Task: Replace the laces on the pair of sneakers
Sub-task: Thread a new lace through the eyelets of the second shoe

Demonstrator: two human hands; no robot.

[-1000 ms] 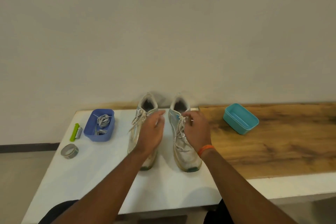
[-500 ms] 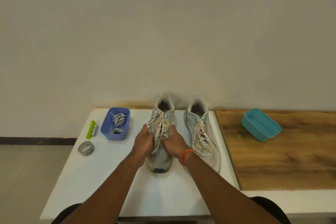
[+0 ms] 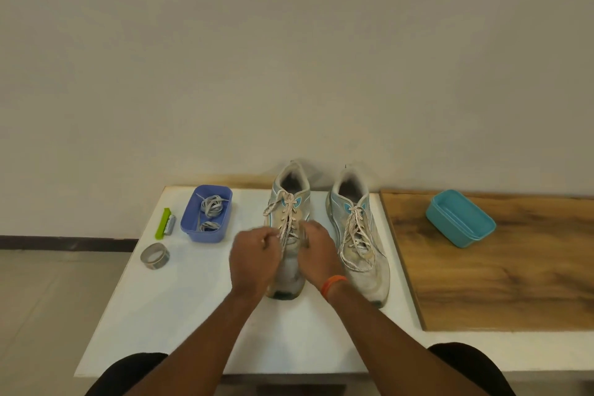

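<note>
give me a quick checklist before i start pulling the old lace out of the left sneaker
1. Both hands on the lace: left hand and right hand pinch strands of the old lace - ok.
2. Bow undone: loose ends trail at the top, knot hidden - cannot tell.
3. Left sneaker flat on the white table - ok.
4. Spare laces ready in the blue tub - ok.
5. Right sneaker beside it, apart from both hands - ok.
</note>
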